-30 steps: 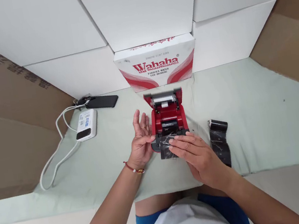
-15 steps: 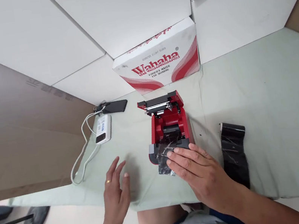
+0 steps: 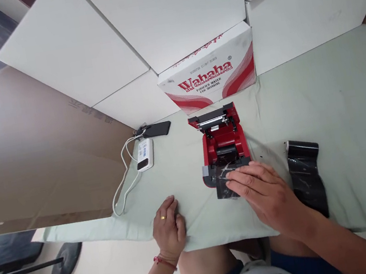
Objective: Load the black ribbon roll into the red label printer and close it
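A small red printer [image 3: 225, 146] stands open on the pale green cloth [image 3: 338, 97], lid tipped back. A strip of shiny black film [image 3: 224, 186] hangs out of its front. My right hand [image 3: 266, 195] lies on that film with the fingers stretched flat, pressing it down at the printer's front edge. My left hand [image 3: 169, 228] rests at the near edge of the cloth, left of the printer, fingers curled over the edge and gripping the fabric. A ring shows on one finger and a red cord on the wrist.
A second roll of black film [image 3: 305, 172] lies partly unrolled to the right. A white power bank [image 3: 145, 154] with a cable and a dark phone [image 3: 157, 129] sit at the back left. A Wahaha carton [image 3: 210, 78] and white boxes wall the back; cardboard stands left.
My left hand has left the printer, dropped to the near left and closed on the cloth's edge. The view has swung left. My right hand stays on the film.
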`<state>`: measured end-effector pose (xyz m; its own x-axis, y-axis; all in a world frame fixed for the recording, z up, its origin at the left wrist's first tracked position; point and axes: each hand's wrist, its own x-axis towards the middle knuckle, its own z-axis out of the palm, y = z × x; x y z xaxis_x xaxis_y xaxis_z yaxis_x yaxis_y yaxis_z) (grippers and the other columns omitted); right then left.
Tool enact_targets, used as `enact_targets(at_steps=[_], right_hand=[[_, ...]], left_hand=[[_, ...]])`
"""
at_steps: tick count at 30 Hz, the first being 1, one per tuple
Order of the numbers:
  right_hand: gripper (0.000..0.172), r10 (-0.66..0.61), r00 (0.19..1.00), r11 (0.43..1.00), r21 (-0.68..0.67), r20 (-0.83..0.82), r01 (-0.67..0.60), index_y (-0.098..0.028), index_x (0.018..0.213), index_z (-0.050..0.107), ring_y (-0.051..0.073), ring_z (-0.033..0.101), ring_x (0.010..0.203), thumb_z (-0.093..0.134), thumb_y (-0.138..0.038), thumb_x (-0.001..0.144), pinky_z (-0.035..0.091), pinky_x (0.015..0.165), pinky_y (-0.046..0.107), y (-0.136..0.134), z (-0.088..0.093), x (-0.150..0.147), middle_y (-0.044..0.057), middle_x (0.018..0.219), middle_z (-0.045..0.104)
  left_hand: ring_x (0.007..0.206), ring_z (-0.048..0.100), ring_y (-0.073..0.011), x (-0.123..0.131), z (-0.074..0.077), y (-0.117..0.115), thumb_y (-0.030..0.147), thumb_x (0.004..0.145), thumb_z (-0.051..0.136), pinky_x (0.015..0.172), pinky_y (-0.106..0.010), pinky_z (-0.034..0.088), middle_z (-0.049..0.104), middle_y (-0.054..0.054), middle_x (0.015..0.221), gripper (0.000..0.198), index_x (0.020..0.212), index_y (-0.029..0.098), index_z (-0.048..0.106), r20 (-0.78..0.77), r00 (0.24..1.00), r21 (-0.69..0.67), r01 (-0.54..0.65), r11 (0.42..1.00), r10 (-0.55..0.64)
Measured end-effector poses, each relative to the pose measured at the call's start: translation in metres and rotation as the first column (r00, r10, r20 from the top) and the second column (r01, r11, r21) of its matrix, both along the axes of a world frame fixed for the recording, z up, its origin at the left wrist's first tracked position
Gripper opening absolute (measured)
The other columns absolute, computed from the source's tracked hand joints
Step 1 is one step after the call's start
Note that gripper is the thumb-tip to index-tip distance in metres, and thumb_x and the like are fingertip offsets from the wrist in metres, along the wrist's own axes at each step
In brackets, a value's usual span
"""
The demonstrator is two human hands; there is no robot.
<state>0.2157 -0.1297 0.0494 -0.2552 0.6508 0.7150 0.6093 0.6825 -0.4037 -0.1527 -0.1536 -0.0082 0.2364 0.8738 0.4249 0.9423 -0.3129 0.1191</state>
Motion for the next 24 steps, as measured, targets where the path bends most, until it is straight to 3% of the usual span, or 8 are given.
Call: enact_targets(at_steps=[8, 12, 15, 18, 20, 24], right_hand=[[0.041, -0.029, 0.998, 0.999, 0.037, 0.047, 0.027, -0.023, 0.129, 0.070, 0.022, 0.067, 0.115, 0.056, 0.000, 0.097, 0.051, 0.112, 0.045, 0.000, 0.002, -0.001, 0.004, 0.128, 0.080], [0.033, -0.013, 0.996, 1.000, 0.016, 0.087, 0.012, -0.018, 0.128, 0.069, 0.025, 0.066, 0.109, 0.061, -0.007, 0.098, 0.054, 0.102, 0.046, -0.007, 0.015, 0.004, 0.009, 0.129, 0.079], [0.023, 0.139, 0.989, 0.979, -0.160, 0.054, -0.129, -0.018, 0.122, 0.071, 0.025, 0.067, 0.104, 0.063, -0.027, 0.102, 0.055, 0.095, 0.044, -0.003, 0.038, 0.017, 0.010, 0.121, 0.079], [0.026, 0.238, 0.971, 0.896, -0.379, -0.030, -0.232, -0.022, 0.113, 0.075, 0.020, 0.070, 0.088, 0.053, -0.037, 0.108, 0.054, 0.077, 0.033, 0.022, 0.063, 0.029, 0.004, 0.102, 0.080], [0.030, 0.230, 0.973, 0.850, -0.487, -0.001, -0.201, -0.023, 0.111, 0.077, 0.018, 0.072, 0.084, 0.049, -0.035, 0.109, 0.053, 0.075, 0.031, 0.047, 0.072, 0.029, 0.002, 0.098, 0.081], [0.031, 0.233, 0.940, 0.801, -0.597, 0.250, -0.040, -0.021, 0.109, 0.079, 0.021, 0.075, 0.098, 0.049, -0.024, 0.105, 0.053, 0.086, 0.032, 0.090, 0.077, 0.017, 0.005, 0.111, 0.082]], left_hand=[[0.123, 0.065, -0.0343, 0.002, -0.001, 0.002, 0.014, 0.093, 0.050, 0.098, -0.050, 0.054, 0.068, -0.014, 0.136, 0.039, 0.129, 0.023, 0.063, -0.053, 0.998, 0.044, 0.026, 0.999, -0.024], [0.121, 0.065, -0.0315, 0.006, 0.000, 0.003, 0.013, 0.096, 0.047, 0.097, -0.044, 0.054, 0.069, -0.015, 0.133, 0.033, 0.123, 0.017, 0.064, -0.094, 0.995, 0.080, 0.029, 0.996, -0.021], [0.119, 0.066, -0.0313, 0.008, 0.001, 0.002, 0.013, 0.096, 0.046, 0.096, -0.043, 0.054, 0.069, -0.016, 0.132, 0.031, 0.121, 0.016, 0.065, -0.113, 0.994, 0.095, 0.023, 0.995, -0.012], [0.119, 0.065, -0.0316, 0.009, 0.000, 0.002, 0.013, 0.096, 0.046, 0.096, -0.044, 0.054, 0.069, -0.016, 0.131, 0.032, 0.121, 0.015, 0.065, -0.123, 0.992, 0.105, 0.019, 0.994, -0.006], [0.118, 0.065, -0.0315, 0.009, 0.000, 0.003, 0.013, 0.096, 0.046, 0.096, -0.044, 0.054, 0.070, -0.016, 0.131, 0.033, 0.122, 0.015, 0.065, -0.122, 0.992, 0.108, 0.019, 0.994, -0.006], [0.116, 0.066, -0.0319, 0.007, -0.002, 0.004, 0.015, 0.096, 0.046, 0.096, -0.045, 0.054, 0.070, -0.016, 0.132, 0.033, 0.122, 0.016, 0.066, -0.121, 0.993, 0.100, 0.022, 0.995, -0.010]])
